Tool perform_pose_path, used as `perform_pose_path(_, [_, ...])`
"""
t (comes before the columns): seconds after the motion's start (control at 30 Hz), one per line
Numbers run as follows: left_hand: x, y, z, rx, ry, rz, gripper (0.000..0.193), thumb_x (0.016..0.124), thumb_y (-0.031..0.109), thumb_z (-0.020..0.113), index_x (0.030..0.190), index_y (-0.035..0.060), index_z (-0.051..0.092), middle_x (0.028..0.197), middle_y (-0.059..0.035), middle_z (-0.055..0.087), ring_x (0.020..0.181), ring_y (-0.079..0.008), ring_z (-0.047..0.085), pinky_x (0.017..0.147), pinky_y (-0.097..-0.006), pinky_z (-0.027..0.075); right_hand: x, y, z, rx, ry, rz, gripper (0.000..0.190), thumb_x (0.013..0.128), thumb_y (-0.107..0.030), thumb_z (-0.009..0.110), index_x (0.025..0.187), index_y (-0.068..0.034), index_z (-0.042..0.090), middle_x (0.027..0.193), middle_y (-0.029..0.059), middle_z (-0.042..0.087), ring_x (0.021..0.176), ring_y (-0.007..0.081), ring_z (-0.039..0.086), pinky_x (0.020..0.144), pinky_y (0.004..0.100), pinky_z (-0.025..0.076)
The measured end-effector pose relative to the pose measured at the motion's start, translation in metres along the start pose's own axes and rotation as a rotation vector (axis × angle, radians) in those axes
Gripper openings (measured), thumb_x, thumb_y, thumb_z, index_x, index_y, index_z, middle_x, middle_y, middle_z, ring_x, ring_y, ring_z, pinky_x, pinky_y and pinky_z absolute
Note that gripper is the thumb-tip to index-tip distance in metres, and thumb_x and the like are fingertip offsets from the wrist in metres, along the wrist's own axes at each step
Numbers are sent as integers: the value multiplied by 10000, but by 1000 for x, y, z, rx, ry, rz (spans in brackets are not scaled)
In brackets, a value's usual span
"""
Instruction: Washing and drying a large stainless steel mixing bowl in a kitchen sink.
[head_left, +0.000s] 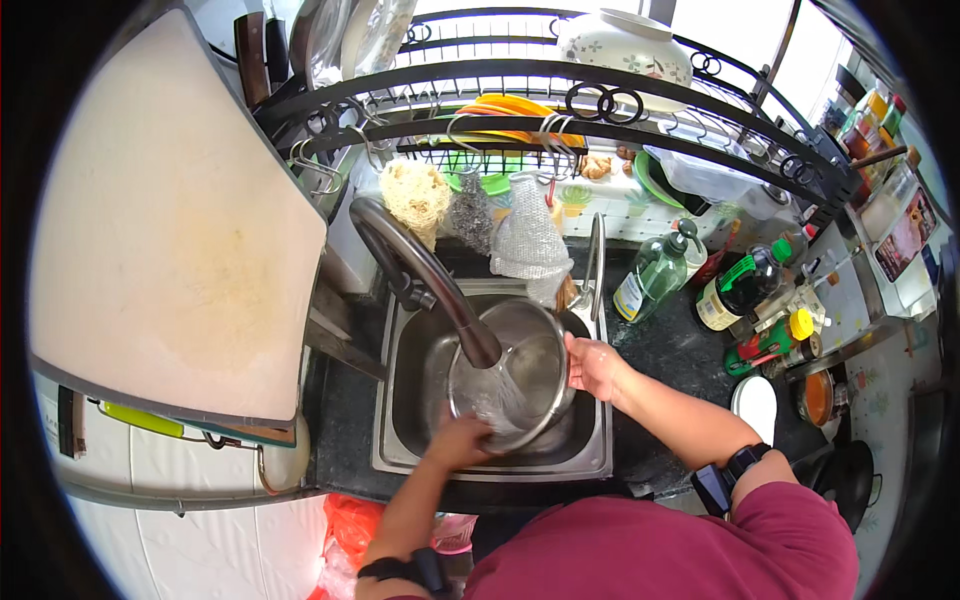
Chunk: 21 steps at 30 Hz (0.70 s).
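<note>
A round stainless steel bowl (536, 352) is held tilted over the metal sink basin (409, 382). My right hand (596, 367) grips its right rim, the thumb near the top edge. At the bowl's near left rim lies my left hand (459, 442), slightly blurred; its fingers reach over the edge, and whether they grip it is hidden. Water (504, 394) streams from the dark curved faucet (427, 274) into the bowl and splashes on its inner wall.
A black dish rack (480, 75) spans the back, with a loofah (416, 196) and mesh scrubbers hanging below it. A large cutting board (180, 240) stands at left. Right of the sink are a green soap bottle (651, 277), a dark sauce bottle (739, 289) and a slim second tap (598, 262).
</note>
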<state>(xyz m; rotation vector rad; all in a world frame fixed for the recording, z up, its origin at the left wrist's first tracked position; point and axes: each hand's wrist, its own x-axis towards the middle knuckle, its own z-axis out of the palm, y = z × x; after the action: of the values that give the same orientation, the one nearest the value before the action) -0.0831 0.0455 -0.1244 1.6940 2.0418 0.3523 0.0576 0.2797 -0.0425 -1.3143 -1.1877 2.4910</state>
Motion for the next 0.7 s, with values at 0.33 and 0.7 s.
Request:
perform_pose_path(0.33, [-23, 23, -128, -307, 609, -172, 460, 453, 319, 828, 624, 6, 537, 636, -88, 516, 611, -258, 507, 596, -342, 392, 18, 76, -13, 231, 139, 575, 245, 909, -129, 319, 743, -28, 469, 541, 19, 433, 389, 99, 412, 487, 313, 510])
perform_pose_path(0.7, [-5, 78, -192, 46, 350, -89, 563, 424, 453, 812, 540, 6, 491, 544, -129, 470, 544, -321, 474, 510, -377, 374, -5, 114, 8, 19, -227, 765, 213, 857, -140, 410, 646, -131, 440, 464, -38, 379, 384, 74, 369, 473, 301, 482])
